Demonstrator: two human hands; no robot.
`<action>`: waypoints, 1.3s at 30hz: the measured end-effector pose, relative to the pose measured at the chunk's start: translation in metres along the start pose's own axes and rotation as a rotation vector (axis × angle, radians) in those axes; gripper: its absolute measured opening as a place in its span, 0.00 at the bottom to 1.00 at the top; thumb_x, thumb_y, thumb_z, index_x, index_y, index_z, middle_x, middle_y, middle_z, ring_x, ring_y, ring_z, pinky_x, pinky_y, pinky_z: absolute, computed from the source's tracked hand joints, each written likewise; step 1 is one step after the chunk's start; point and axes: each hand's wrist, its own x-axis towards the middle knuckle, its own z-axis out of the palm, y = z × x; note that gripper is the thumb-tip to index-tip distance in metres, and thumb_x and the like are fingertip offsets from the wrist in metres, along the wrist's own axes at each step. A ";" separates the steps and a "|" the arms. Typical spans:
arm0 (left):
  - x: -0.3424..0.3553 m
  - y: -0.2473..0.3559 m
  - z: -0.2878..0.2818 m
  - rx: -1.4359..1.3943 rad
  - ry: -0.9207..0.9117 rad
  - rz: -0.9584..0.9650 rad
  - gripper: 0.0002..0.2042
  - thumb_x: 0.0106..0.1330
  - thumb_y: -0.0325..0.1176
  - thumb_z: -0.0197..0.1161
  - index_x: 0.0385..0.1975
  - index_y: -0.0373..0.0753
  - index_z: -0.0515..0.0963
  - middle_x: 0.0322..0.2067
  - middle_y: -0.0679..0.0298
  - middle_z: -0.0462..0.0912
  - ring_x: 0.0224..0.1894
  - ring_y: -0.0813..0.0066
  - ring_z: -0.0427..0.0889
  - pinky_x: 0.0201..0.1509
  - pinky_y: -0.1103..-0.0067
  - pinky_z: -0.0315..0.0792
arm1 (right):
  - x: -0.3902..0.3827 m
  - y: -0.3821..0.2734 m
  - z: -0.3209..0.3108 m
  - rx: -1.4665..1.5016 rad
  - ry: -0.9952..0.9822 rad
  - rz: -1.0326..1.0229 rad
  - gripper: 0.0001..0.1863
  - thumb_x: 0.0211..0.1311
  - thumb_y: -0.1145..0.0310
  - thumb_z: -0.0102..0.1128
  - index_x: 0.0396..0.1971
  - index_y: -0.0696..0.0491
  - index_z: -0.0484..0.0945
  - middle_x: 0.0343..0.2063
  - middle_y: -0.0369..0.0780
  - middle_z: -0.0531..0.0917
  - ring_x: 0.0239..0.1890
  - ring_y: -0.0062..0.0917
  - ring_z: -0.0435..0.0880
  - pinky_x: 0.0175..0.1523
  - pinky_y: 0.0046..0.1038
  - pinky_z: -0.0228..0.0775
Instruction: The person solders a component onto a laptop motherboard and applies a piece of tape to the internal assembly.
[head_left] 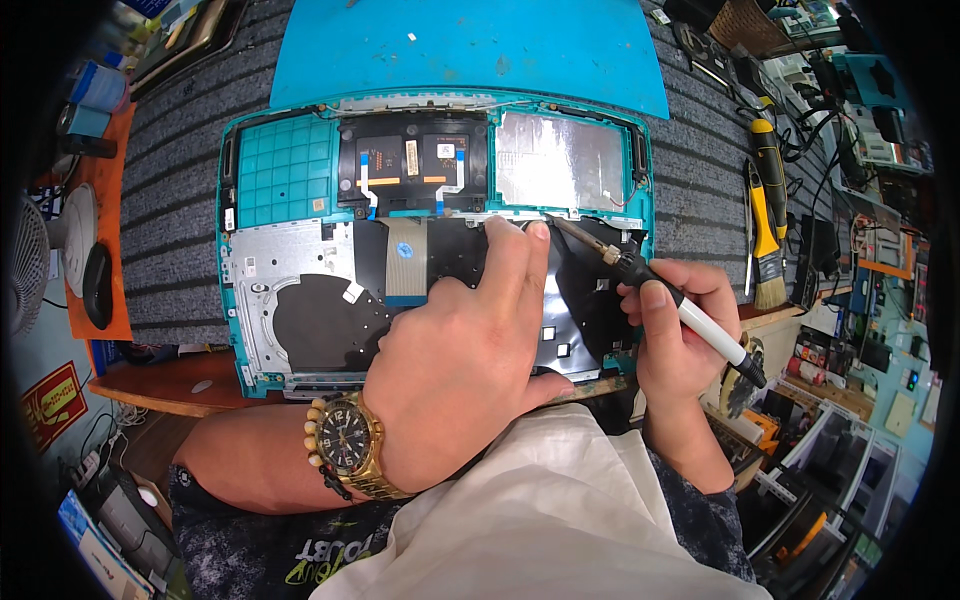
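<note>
Grey and ribbed on top, the bench (170, 210) carries a laptop shell (310, 247) lying inside-up, probably for access. The left hand (455, 340), half open and gripping nothing visible, rests two outstretched fingers on its middle seam, seemingly to steady it. The right hand (675, 350) closes pen-like round a soldering iron (711, 336), likely for fine aim, tip just beside those fingers.

I see a gold watch (347, 438), black dial, left, beside a beaded bracelet (314, 442); nearer, pale shirt (530, 510), dark mottled clothing (235, 545).
</note>
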 end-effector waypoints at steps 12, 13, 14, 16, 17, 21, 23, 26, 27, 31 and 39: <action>0.001 -0.001 0.000 -0.018 0.000 0.005 0.60 0.57 0.63 0.87 0.83 0.27 0.70 0.73 0.38 0.76 0.34 0.57 0.89 0.36 0.67 0.88 | 0.001 0.001 -0.002 -0.033 0.000 -0.024 0.10 0.77 0.81 0.75 0.52 0.64 0.84 0.39 0.44 0.93 0.37 0.19 0.91 0.45 0.22 0.85; 0.001 -0.001 0.000 -0.018 0.003 0.007 0.60 0.57 0.63 0.87 0.83 0.27 0.70 0.73 0.38 0.76 0.33 0.57 0.89 0.36 0.67 0.87 | 0.001 0.003 -0.004 -0.011 -0.002 -0.053 0.12 0.78 0.80 0.74 0.55 0.64 0.83 0.40 0.45 0.93 0.37 0.20 0.91 0.46 0.23 0.85; 0.000 -0.001 0.000 -0.017 0.005 0.009 0.60 0.58 0.63 0.87 0.83 0.27 0.70 0.73 0.38 0.76 0.33 0.57 0.89 0.36 0.67 0.87 | 0.000 0.005 -0.006 0.027 -0.008 -0.098 0.13 0.79 0.79 0.73 0.57 0.63 0.82 0.40 0.46 0.93 0.37 0.21 0.91 0.46 0.24 0.85; 0.000 -0.002 0.001 -0.025 0.007 0.010 0.60 0.58 0.63 0.86 0.83 0.27 0.70 0.73 0.38 0.75 0.32 0.58 0.89 0.35 0.67 0.87 | 0.006 0.008 -0.011 0.123 -0.034 -0.215 0.15 0.83 0.75 0.71 0.61 0.63 0.79 0.40 0.47 0.92 0.38 0.23 0.91 0.46 0.26 0.85; 0.000 -0.002 0.001 -0.029 0.010 0.012 0.60 0.58 0.63 0.86 0.83 0.27 0.70 0.73 0.38 0.75 0.32 0.58 0.88 0.35 0.67 0.87 | 0.009 0.008 -0.013 0.179 -0.048 -0.281 0.17 0.84 0.73 0.70 0.63 0.62 0.78 0.40 0.47 0.92 0.38 0.23 0.91 0.46 0.27 0.86; -0.001 0.000 0.002 -0.010 0.008 0.002 0.59 0.59 0.64 0.85 0.83 0.28 0.70 0.73 0.39 0.76 0.31 0.59 0.88 0.34 0.67 0.87 | 0.029 0.003 -0.013 -0.135 -0.138 -0.432 0.17 0.81 0.69 0.72 0.60 0.57 0.78 0.47 0.48 0.95 0.38 0.32 0.89 0.51 0.36 0.82; -0.001 0.000 0.002 -0.023 0.017 -0.002 0.59 0.60 0.64 0.85 0.83 0.28 0.70 0.73 0.39 0.76 0.31 0.59 0.88 0.34 0.67 0.87 | 0.050 -0.001 -0.013 -0.410 -0.363 -0.591 0.19 0.70 0.73 0.74 0.57 0.54 0.80 0.50 0.46 0.96 0.41 0.37 0.88 0.55 0.41 0.79; -0.001 -0.001 0.002 -0.011 0.014 0.005 0.58 0.60 0.64 0.84 0.83 0.28 0.70 0.72 0.40 0.76 0.31 0.59 0.88 0.34 0.68 0.87 | 0.064 -0.004 -0.001 -0.455 -0.486 -0.648 0.25 0.53 0.77 0.72 0.53 0.51 0.81 0.52 0.43 0.95 0.44 0.42 0.85 0.57 0.44 0.72; -0.002 -0.002 0.002 -0.023 0.014 0.006 0.58 0.60 0.64 0.85 0.83 0.28 0.70 0.72 0.41 0.75 0.31 0.59 0.88 0.34 0.67 0.87 | 0.065 -0.005 0.004 -0.458 -0.501 -0.643 0.27 0.47 0.78 0.69 0.52 0.50 0.80 0.53 0.43 0.95 0.44 0.43 0.84 0.57 0.44 0.70; -0.001 -0.002 0.004 -0.070 0.024 -0.002 0.58 0.60 0.62 0.85 0.83 0.28 0.69 0.72 0.43 0.74 0.32 0.57 0.89 0.35 0.66 0.88 | 0.069 -0.010 0.016 -0.410 -0.518 -0.664 0.30 0.38 0.78 0.67 0.50 0.49 0.81 0.53 0.41 0.95 0.42 0.42 0.80 0.53 0.44 0.67; -0.002 -0.001 0.005 -0.074 0.023 -0.015 0.59 0.59 0.62 0.86 0.84 0.29 0.67 0.72 0.42 0.74 0.33 0.56 0.90 0.37 0.65 0.89 | 0.070 -0.022 0.016 -0.557 -0.606 -0.604 0.29 0.39 0.77 0.69 0.50 0.50 0.81 0.52 0.42 0.95 0.43 0.42 0.81 0.53 0.44 0.69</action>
